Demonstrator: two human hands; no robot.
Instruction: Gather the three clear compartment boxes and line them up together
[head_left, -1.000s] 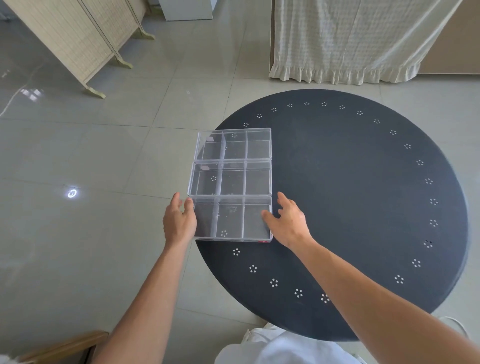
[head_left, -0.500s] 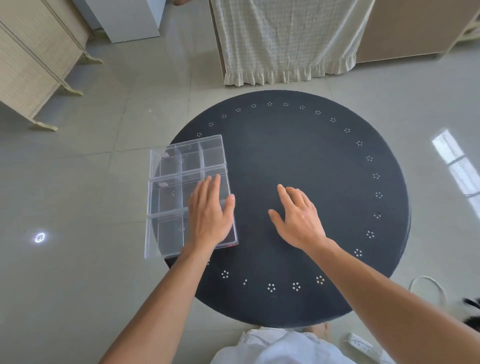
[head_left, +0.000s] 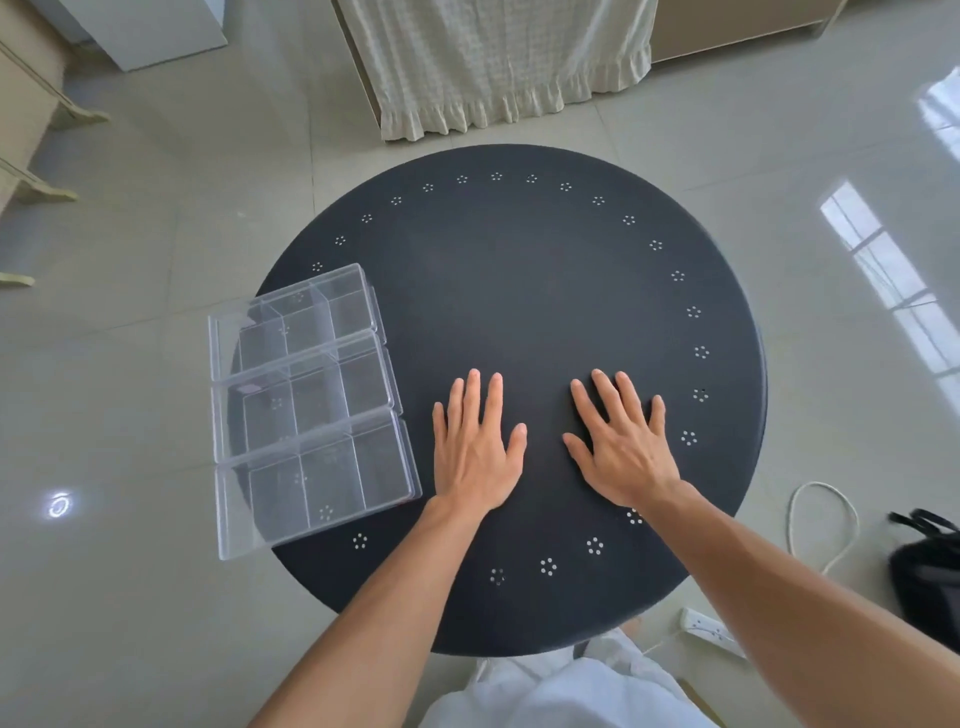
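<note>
Three clear compartment boxes sit side by side in a row at the left edge of the round dark table (head_left: 519, 291), their left ends hanging over the rim. The far box (head_left: 296, 317), the middle box (head_left: 306, 395) and the near box (head_left: 317, 478) touch along their long sides. My left hand (head_left: 475, 447) lies flat on the table just right of the near box, palm down, fingers spread, holding nothing. My right hand (head_left: 621, 447) lies flat beside it, also empty.
A white curtain (head_left: 498, 62) hangs beyond the table. A white cable (head_left: 821, 525), a power strip (head_left: 711, 631) and a black bag (head_left: 930, 571) lie on the tiled floor at the right. A folding screen's feet (head_left: 41, 156) stand at the far left.
My left hand has come off the near box and moved right onto the bare table. My right hand has flattened on the table. The view has shifted, so the boxes appear further left.
</note>
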